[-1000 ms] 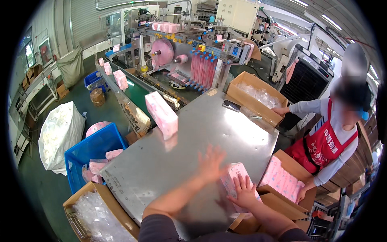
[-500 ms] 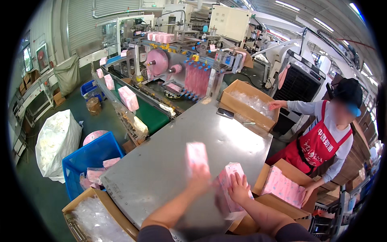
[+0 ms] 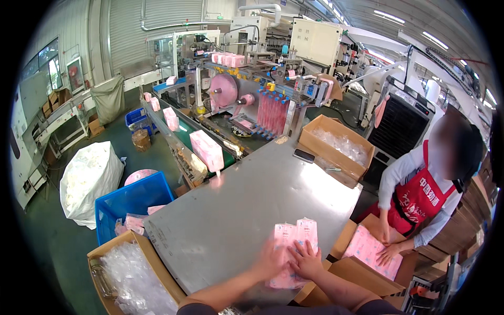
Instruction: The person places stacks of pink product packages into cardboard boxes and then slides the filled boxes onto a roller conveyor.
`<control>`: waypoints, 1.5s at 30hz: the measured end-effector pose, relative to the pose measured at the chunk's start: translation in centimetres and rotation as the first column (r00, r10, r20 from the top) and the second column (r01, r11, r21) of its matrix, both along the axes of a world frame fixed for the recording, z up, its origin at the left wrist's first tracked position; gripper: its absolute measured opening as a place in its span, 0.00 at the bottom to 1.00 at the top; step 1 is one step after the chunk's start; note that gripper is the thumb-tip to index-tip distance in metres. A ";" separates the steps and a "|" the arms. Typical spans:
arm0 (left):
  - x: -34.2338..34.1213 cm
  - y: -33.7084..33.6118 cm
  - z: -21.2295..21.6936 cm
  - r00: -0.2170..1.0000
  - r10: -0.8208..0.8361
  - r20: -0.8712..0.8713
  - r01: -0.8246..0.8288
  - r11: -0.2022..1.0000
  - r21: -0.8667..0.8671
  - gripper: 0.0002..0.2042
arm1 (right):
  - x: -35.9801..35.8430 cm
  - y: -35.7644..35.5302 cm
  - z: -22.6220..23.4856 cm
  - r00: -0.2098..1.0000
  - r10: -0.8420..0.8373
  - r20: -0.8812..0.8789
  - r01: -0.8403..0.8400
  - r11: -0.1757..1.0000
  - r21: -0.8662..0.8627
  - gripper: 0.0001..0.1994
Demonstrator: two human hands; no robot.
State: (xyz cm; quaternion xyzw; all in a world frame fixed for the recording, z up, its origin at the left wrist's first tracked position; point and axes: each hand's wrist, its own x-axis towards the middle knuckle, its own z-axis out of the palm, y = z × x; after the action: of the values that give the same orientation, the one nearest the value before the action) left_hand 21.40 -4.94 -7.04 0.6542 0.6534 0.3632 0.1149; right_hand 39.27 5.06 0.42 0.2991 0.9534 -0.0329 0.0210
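Observation:
Two pink tissue packs stand side by side at the near right of the metal table: the left pack [image 3: 284,234] and the right pack [image 3: 307,231]. My right hand [image 3: 307,261] lies over them with its fingers spread, the fingertips touching both packs. Against the outer side of the left pack is my left hand [image 3: 266,264]; motion smears its fingers, so their grip is unclear. Beyond the table's far left edge, another pink tissue pack [image 3: 207,150] sits at the end of the green conveyor [image 3: 229,159].
A co-worker in a red apron [image 3: 420,195] has both hands on packs in a carton [image 3: 346,239] at right. Cartons of clear plastic bags stand at far right [image 3: 370,160] and near left [image 3: 93,253]. A blue bin [image 3: 105,210] is left; a phone [image 3: 303,155] lies on the table.
My left hand has brought its pack down beside the other one. The co-worker's hand has moved from the bag carton to the packs. The conveyor packs have come nearer, and the view has shifted.

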 end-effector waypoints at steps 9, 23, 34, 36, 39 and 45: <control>-16.8 17.3 10.7 0.797 0.576 -0.183 -0.599 0.791 -0.122 0.34 | -0.4 0.9 -0.1 0.999 -0.044 0.000 0.044 0.999 -0.032 0.29; -6.2 -1.1 5.8 0.966 -0.165 -0.199 0.053 0.879 -0.473 0.31 | -0.9 3.5 -0.2 1.000 -0.005 0.008 0.005 1.000 -0.012 0.29; -11.0 4.9 9.1 0.947 0.195 -0.256 -0.243 0.955 -0.170 0.39 | 1.5 0.3 1.5 0.996 0.007 0.086 0.004 0.991 -0.132 0.34; -14.9 10.3 10.3 0.897 0.387 -0.215 -0.415 0.903 -0.108 0.37 | 1.6 0.0 1.6 0.996 0.003 0.091 0.008 0.992 -0.124 0.34; -19.9 17.3 11.5 0.782 0.571 -0.249 -0.601 0.797 -0.059 0.34 | 1.5 0.2 1.9 0.996 -0.004 0.091 0.014 0.994 -0.113 0.35; -23.9 18.3 5.2 0.843 0.424 -0.332 -0.516 0.811 -0.276 0.28 | 1.8 0.7 1.7 0.999 -0.002 0.039 0.005 0.998 -0.063 0.33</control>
State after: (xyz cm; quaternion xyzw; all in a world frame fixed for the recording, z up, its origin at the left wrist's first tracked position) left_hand -2.49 13.37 -1.87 0.4798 0.8593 0.1695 0.0519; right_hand 41.03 5.74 2.14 0.3004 0.9508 -0.0574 0.0487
